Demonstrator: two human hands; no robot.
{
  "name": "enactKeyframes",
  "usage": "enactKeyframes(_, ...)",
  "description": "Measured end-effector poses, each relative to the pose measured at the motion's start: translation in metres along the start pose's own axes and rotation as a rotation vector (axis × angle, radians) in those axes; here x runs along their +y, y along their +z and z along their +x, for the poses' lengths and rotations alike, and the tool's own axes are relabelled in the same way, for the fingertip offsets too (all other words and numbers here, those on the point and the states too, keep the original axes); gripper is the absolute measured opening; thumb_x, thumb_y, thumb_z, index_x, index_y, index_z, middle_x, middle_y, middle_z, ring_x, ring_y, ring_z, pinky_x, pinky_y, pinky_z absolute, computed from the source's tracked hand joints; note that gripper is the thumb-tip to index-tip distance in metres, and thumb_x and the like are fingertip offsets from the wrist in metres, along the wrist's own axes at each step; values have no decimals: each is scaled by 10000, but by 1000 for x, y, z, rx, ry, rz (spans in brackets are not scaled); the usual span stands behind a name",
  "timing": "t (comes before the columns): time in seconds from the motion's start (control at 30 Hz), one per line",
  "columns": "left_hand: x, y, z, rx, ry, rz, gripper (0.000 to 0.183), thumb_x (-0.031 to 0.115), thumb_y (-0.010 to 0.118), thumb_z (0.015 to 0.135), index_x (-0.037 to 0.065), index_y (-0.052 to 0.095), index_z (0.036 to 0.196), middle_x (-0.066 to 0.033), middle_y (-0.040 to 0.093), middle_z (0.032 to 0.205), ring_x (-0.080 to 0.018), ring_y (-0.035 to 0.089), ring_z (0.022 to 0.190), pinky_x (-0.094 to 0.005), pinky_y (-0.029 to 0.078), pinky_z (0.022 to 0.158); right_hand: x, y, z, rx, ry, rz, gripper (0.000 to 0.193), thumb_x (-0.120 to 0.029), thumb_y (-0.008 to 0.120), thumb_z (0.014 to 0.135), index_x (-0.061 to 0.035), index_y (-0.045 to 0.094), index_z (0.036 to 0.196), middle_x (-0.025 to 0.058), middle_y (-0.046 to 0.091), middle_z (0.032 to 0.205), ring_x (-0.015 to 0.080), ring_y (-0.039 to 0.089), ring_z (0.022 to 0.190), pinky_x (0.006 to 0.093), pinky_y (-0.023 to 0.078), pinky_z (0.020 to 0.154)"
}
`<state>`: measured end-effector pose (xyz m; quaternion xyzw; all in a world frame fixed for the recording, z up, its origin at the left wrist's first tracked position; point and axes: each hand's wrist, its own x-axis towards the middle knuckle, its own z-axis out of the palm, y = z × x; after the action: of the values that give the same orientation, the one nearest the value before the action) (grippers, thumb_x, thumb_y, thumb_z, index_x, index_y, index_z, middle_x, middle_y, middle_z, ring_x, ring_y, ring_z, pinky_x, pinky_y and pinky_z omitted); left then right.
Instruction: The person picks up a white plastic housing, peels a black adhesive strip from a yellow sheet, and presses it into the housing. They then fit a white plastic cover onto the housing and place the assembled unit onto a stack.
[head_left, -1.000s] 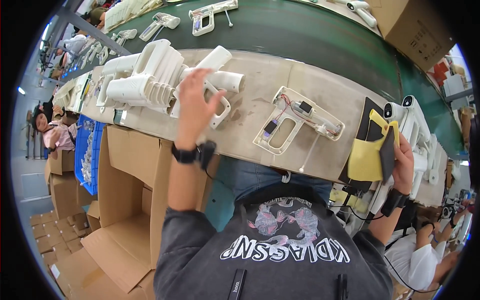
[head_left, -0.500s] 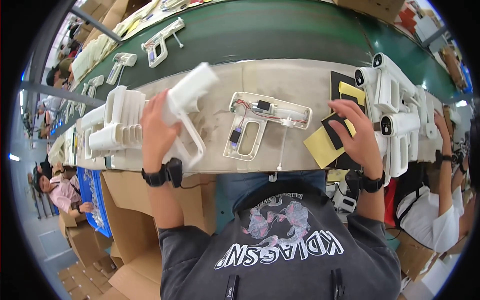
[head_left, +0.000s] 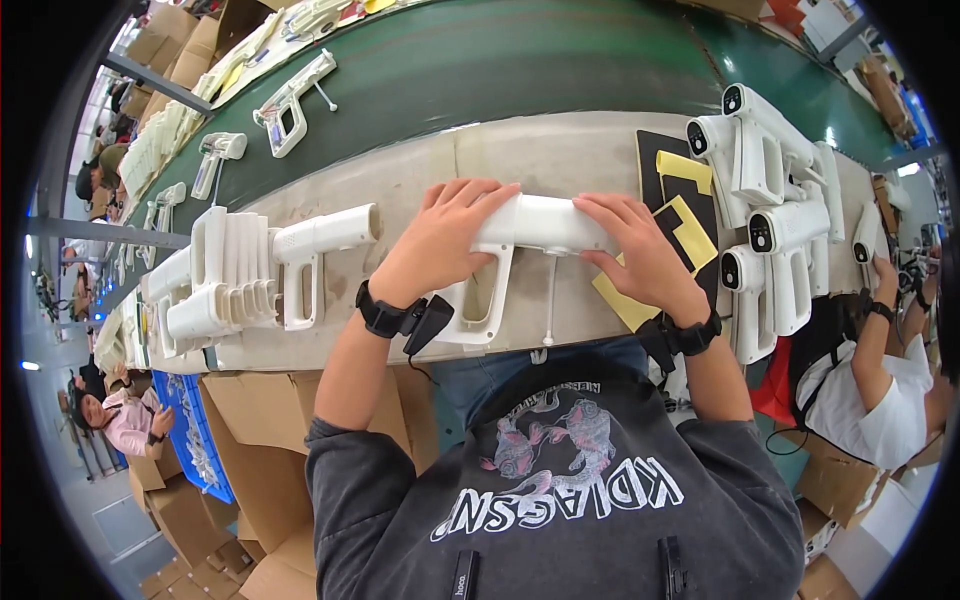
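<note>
A white gun-shaped plastic housing (head_left: 545,222) lies in front of me on the worktable, its looped handle toward me. My left hand (head_left: 445,240) is wrapped over its left end, where the handle joins. My right hand (head_left: 640,250) grips the right end, thumb and fingers on opposite sides of the barrel. A thin white rod (head_left: 551,300) with a small knob at its tip sticks out below the barrel. The wired inside seen earlier is covered by the outer shell. Near my left hand, a white shell (head_left: 325,235) stands at the end of a row of nested shells (head_left: 235,265).
Yellow sheets (head_left: 690,235) and a black pad (head_left: 650,165) lie beside my right hand. Several white units with black round ends (head_left: 785,230) are stacked at the right. Beyond the table, a green conveyor (head_left: 450,70) carries open housings (head_left: 290,105). People sit at both sides.
My left hand has brought the white shell rightward onto the open wired half, covering it. My right hand has moved left from the yellow sheets to the housing's right end.
</note>
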<state>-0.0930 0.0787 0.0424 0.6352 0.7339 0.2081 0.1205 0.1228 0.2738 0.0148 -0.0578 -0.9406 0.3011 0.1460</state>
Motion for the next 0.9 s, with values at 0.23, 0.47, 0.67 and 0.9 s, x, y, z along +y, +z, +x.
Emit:
enactKeyframes(0.23, -13, 12, 0, -49, -28, -16, 846, 53, 822, 700, 140, 490, 1473, -81, 536, 1388, -300, 479, 1298, -452, 338, 1123, 11, 18, -1, 10, 59, 11, 648, -56, 779, 792, -74, 558, 1401, 111, 570, 1410, 339, 526, 1282, 434, 404, 1104)
enactKeyframes(0.47, -15, 16, 1, -58, -28, -17, 855, 60, 826, 706, 161, 480, 1481, -81, 533, 1396, -296, 472, 1312, -456, 333, 1123, 13, 23, -5, 33, 101, 54, 677, -60, 801, 769, -93, 587, 1409, 105, 579, 1435, 327, 549, 1283, 428, 406, 1105)
enactKeyframes(0.67, -19, 25, 5, -114, -40, 97, 941, 89, 845, 693, 129, 386, 1513, -107, 522, 1413, -317, 487, 1301, -462, 340, 1121, 17, 17, 1, 10, 90, 79, 673, -85, 797, 802, -99, 570, 1435, 124, 585, 1432, 332, 560, 1269, 412, 425, 1085)
enactKeyframes(0.9, -30, 22, 26, -322, -67, 190, 899, 164, 921, 591, 70, 462, 1359, -142, 548, 1285, -369, 546, 1196, -484, 419, 1033, 24, -1, 32, -232, 276, 231, 504, -213, 822, 823, -39, 633, 1256, 139, 665, 1202, 299, 638, 1089, 374, 495, 955)
